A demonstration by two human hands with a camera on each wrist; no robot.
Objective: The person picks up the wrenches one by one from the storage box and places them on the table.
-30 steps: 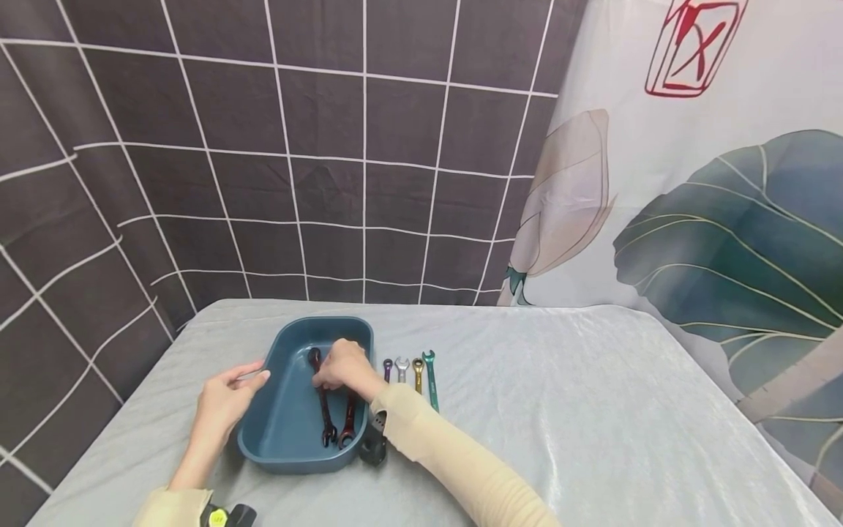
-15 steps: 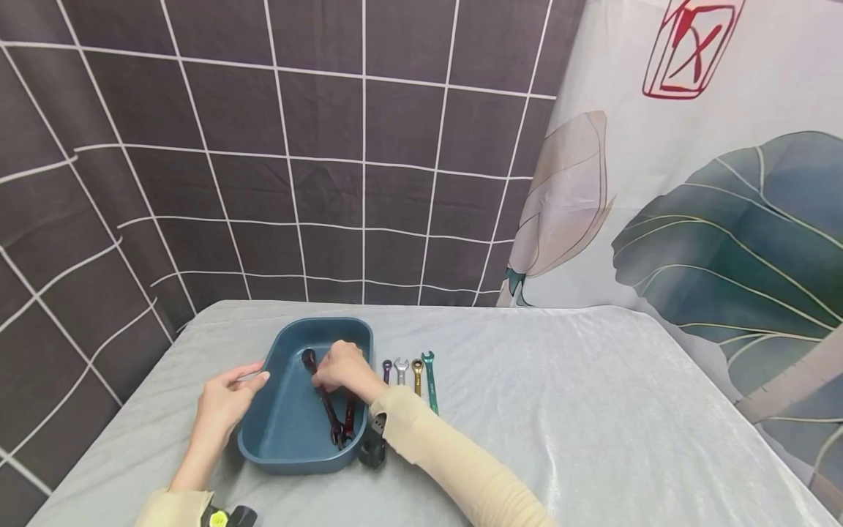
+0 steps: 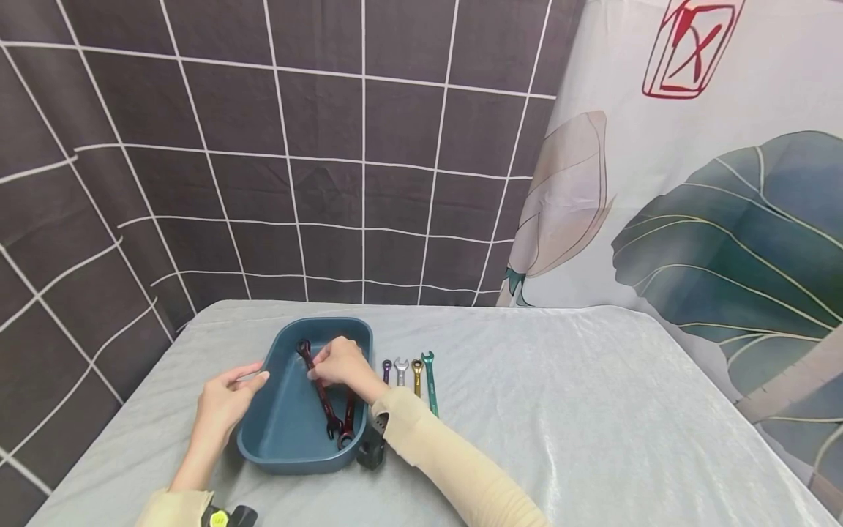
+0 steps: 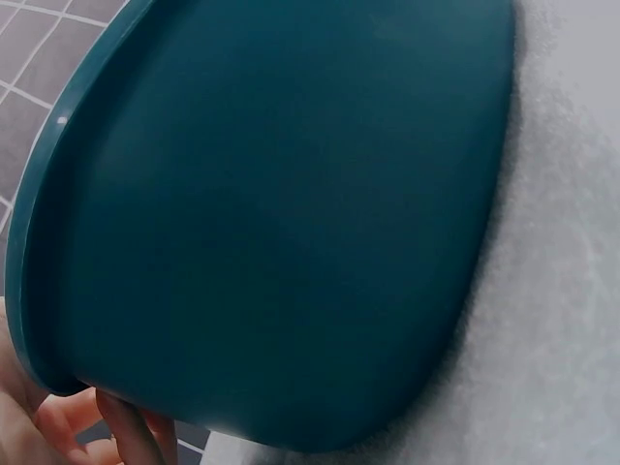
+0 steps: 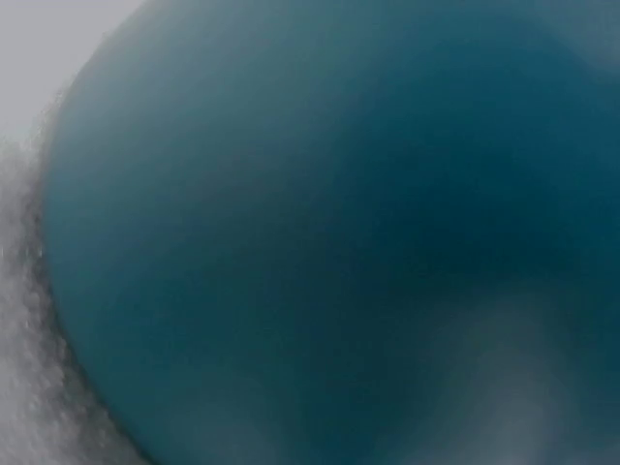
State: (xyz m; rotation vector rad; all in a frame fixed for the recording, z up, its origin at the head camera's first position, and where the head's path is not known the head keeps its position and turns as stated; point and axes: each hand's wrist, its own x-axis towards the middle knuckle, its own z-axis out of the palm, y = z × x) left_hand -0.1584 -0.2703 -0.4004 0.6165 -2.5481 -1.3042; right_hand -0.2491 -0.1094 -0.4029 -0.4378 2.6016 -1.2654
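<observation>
Inside a blue rectangular basin [image 3: 279, 410] with rounded corners, my right hand [image 3: 341, 362] pinches a dark red wrench [image 3: 323, 399] near its upper part. This wrench lies slanted, its ring end toward the far left. Beside it in the basin is a second dark red wrench [image 3: 349, 417], partly hidden by the hand and the other wrench. At the basin's left side, my left hand [image 3: 224, 399] holds the rim between thumb and fingers. Its fingers [image 4: 131, 426] show below the rim in the left wrist view. The right wrist view shows only the blurred basin wall [image 5: 242, 194].
Right of the basin lies a row of wrenches on the grey cloth: a purple one [image 3: 386, 369], a silver one [image 3: 402, 372], a gold one [image 3: 418, 375] and a green one [image 3: 431, 382]. The right forearm covers their lower ends. A tile-patterned curtain [image 3: 329, 183] hangs behind the table.
The right hand has shifted the held wrench's far end to the left and slightly away. Its near end moved right, then back a little. The left hand stays at the rim.
</observation>
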